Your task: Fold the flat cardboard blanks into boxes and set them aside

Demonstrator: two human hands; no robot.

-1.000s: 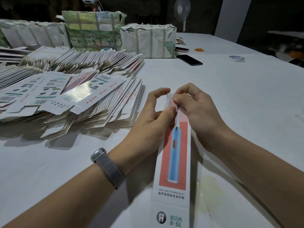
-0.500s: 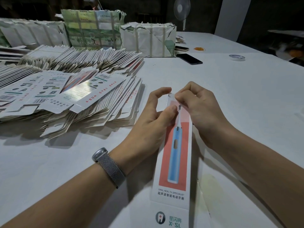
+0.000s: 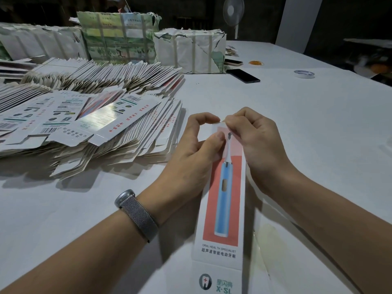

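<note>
Step in hand, by judgement: closing the far end of one toothbrush box (image 3: pixel 222 200), which lies lengthwise on the table (image 3: pixel 318 124), its near flap still open. Left hand (image 3: pixel 191 158): thumb pressed on the top panel, forefinger arched to the end flap, gripping. Right hand (image 3: pixel 252 143): fingers curled, pinching that flap's edge. Next move calls for tucking the flap in. Beyond the left fingers, the stack of flat blanks (image 3: pixel 95 124) waits.

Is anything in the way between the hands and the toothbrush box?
No. The left hand and the right hand already pinch the far end of the toothbrush box, with nothing visible between them and it.
</note>
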